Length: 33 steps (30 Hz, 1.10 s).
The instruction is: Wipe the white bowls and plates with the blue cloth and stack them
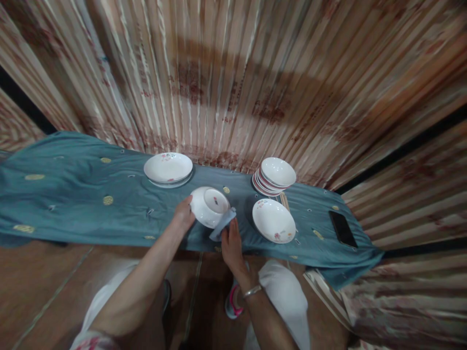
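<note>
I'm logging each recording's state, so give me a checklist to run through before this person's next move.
1. Left hand gripping the round white ceramic bowl: ok, at its side.
2. Right hand holding the pale blue cloth against that bowl: ok.
3. Bowl's inside free of marks: cannot tell; its base faces the camera.
4. Stack of white ceramic bowls with reddish bands standing apart from both hands: ok.
5. Flat black rectangular phone lying apart from the dishes: ok.

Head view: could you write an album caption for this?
Left hand grips a tilted bowl while right hand holds a pale blue cloth against it, near stacked plates and stacked bowls.
</note>
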Available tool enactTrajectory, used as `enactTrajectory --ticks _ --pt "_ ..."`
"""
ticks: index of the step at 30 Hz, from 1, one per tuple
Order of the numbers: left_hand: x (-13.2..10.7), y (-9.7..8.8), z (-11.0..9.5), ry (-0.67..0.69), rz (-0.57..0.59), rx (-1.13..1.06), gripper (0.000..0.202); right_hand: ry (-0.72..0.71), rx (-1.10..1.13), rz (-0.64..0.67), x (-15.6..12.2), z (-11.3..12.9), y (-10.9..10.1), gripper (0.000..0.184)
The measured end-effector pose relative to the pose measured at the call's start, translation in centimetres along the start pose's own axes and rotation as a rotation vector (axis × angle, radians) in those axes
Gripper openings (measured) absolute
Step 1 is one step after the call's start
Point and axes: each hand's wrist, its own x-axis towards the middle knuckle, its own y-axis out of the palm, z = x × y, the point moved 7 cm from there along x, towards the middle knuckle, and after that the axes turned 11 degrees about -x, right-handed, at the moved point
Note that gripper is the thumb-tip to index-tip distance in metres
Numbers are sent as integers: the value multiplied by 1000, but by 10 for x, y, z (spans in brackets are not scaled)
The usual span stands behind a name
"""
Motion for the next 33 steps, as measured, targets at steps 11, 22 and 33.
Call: enactTrajectory --ticks 11,22,33 --pt "-3 2 6 -63 -2 -27 31 -453 -319 -97 -7 66 -5 59" --pt "-16 3 6 -183 -23 -18 31 -731 -428 52 27 119 4 50" --pt "-4 4 1 -96 30 -62 35 -774 -382 235 67 135 20 40"
